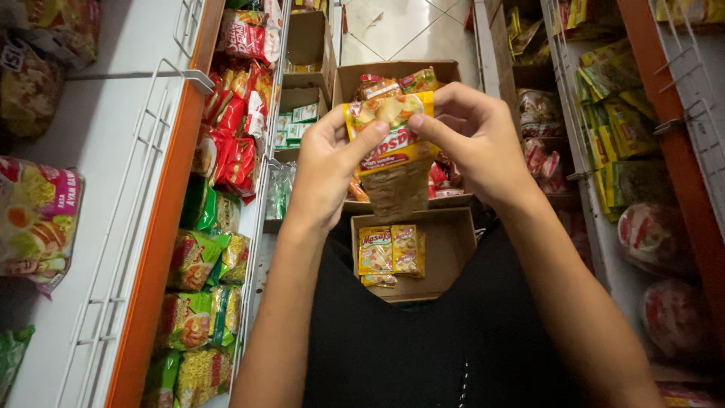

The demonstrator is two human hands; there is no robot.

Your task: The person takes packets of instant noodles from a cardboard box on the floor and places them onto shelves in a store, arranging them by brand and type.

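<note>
Both my hands hold one yellow seasoning sachet strip (391,151) in front of me. My left hand (328,168) pinches its upper left edge with thumb and fingers. My right hand (472,140) grips its upper right corner. The strip hangs down over an open cardboard box (449,249) that holds a few matching yellow sachets (391,251). Beyond my hands sits another open cardboard box (355,75) with mixed red and yellow packets.
A white wire-fronted shelf (143,227) with an orange edge runs along the left, stocked with red snack packs (238,98) and green noodle packs (196,310). Shelves on the right hold yellow-green packets (615,125) and bagged goods (653,234). Tiled floor (400,26) shows ahead.
</note>
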